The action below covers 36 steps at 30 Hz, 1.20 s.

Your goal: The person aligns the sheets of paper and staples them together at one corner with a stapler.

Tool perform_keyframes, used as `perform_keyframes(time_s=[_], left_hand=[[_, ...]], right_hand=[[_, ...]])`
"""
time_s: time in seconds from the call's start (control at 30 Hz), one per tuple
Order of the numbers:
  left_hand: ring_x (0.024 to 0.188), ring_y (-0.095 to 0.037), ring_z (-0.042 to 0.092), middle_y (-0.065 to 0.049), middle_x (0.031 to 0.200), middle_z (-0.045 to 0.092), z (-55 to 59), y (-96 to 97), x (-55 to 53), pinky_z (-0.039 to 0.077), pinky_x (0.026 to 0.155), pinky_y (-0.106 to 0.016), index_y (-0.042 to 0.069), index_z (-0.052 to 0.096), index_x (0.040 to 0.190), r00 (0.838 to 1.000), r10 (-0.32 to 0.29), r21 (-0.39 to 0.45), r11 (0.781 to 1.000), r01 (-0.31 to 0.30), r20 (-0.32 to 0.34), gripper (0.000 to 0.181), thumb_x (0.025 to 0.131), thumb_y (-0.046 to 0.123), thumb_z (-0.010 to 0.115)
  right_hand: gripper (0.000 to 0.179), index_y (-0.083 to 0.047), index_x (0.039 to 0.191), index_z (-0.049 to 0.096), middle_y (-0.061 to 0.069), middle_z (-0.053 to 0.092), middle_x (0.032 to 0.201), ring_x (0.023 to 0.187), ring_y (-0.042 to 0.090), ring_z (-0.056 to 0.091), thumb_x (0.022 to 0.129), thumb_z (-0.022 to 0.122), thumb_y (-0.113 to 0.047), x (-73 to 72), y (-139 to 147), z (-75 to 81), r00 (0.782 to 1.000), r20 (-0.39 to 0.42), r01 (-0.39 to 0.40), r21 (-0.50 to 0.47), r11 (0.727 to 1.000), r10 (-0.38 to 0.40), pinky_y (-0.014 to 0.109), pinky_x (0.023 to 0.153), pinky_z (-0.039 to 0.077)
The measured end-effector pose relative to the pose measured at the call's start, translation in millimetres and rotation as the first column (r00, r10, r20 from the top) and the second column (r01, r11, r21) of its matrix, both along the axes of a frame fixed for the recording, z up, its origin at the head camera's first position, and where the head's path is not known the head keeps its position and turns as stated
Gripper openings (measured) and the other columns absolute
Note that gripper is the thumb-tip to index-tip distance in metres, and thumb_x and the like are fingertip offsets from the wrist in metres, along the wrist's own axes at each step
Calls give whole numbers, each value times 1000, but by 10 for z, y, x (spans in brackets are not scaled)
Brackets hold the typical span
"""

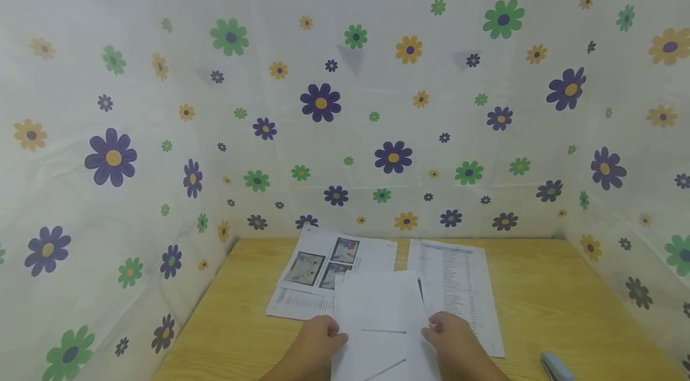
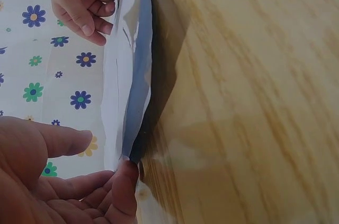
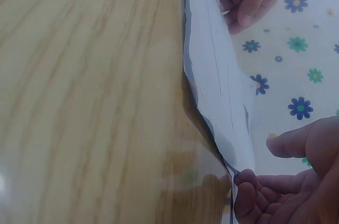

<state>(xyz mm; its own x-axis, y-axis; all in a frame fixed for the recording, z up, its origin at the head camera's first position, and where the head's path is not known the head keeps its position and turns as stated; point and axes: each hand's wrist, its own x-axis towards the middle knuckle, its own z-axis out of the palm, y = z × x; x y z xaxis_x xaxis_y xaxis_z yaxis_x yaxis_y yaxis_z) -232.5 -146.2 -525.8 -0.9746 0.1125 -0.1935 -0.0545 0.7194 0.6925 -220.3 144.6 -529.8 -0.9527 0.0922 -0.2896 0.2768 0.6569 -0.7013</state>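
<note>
Several white sheets of paper (image 1: 377, 303), stacked with thin dark lines on the top one, lie between my two hands. My left hand (image 1: 318, 339) holds the left edge; in the left wrist view its curled fingertips (image 2: 124, 181) meet the sheets' edge while the thumb stands apart. On the opposite edge, my right hand (image 1: 453, 336) holds the stack the same way, its fingertips (image 3: 246, 192) at the corner. Seen from the wrists, the sheets (image 3: 214, 86) bow and their edges fan slightly apart over the wooden table (image 2: 238, 102).
Behind the stack, printed pages with pictures (image 1: 307, 267) lie at the left on the table (image 1: 539, 285). A printed list (image 1: 458, 273) lies to the right. A light blue stapler (image 1: 557, 366) sits near the front right. A flowered curtain (image 1: 458, 129) surrounds the table.
</note>
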Motion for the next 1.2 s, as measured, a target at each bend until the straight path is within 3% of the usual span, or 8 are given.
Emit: perform_keyframes(time_s=[0.13,0.37,0.47,0.6,0.7,0.77,1.0,1.2], left_hand=[[82,-22,59,-5,88,64,20,19,5,54,81,-51,1,67,100,1000,4,-1,1000,-4,18,25,92,24,73],[80,-23,58,-6,86,64,32,36,-8,54,80,-51,1,67,96,1000,-12,-55,998,12,-8,25,91,24,74],[85,-26,62,-8,91,66,40,49,-31,53,86,-56,0,66,100,999,-1,-81,997,4,38,28,91,26,74],[90,-28,61,-11,98,65,77,91,-75,52,90,-58,-2,66,109,998,-56,-151,987,56,0,38,90,31,74],[88,-26,58,-11,100,62,112,158,-136,53,86,-54,-2,65,112,989,-119,-217,971,97,-91,43,90,34,73],[89,-25,59,-11,102,62,150,220,-181,53,85,-52,-1,66,113,983,-138,-230,967,108,-118,43,91,36,73],[111,-35,60,-16,116,63,331,467,-303,49,98,-57,4,67,122,963,-236,-220,954,204,-132,45,92,36,73],[120,-33,56,-13,125,62,307,707,-403,47,104,-55,8,66,127,937,-327,-238,926,293,-120,46,92,37,73]], right_hand=[[43,2,122,65,13,70,109,106,35,65,94,71,-29,12,23,1,1000,11,3,-3,1000,-3,57,93,52],[37,0,117,68,8,71,103,99,29,67,93,72,-28,7,60,-6,999,-41,-21,34,999,23,51,88,55],[36,0,116,69,8,71,102,98,29,67,93,72,-27,8,74,-9,998,-60,-27,31,999,29,51,87,54],[35,0,117,68,7,70,100,93,24,66,93,71,-26,19,117,14,994,-102,-28,28,999,31,49,85,55],[36,2,118,67,6,69,97,84,20,66,93,71,-23,25,169,52,990,-135,-26,7,1000,27,43,78,57],[35,3,117,67,6,69,94,79,17,65,93,70,-22,22,205,71,986,-163,-29,-2,1000,28,39,75,56],[33,1,116,68,3,69,92,80,17,64,93,70,-23,-18,321,89,970,-239,-32,44,999,42,43,77,55],[30,1,114,70,6,72,95,90,24,68,93,70,-22,-64,422,89,951,-307,-15,94,995,43,50,84,55]])
